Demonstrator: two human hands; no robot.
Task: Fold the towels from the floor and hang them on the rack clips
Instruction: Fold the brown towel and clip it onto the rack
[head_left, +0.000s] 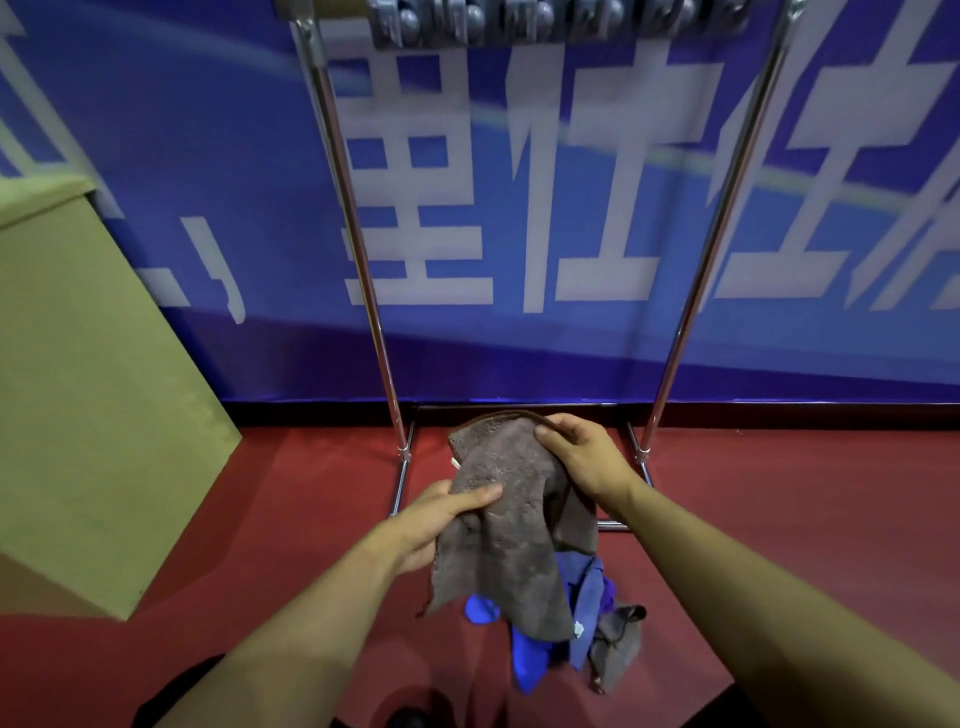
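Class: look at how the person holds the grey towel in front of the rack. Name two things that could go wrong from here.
1. The grey towel hangs crumpled between the left hand and right hand, so a fold started now may come out uneven.
2. Its loose lower edge dangles above the pile of towels on the floor and might snag or drag one.

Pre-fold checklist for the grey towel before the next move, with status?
1. Left hand grips grey towel: ok.
2. Right hand pinches its top edge: ok.
3. Towel spread flat for folding: not ok, hangs bunched.
4. Towel clear of floor pile: cannot tell.
5. Rack clips free: ok for those in view, nothing hangs from them.
6. Rack upright ahead: ok.
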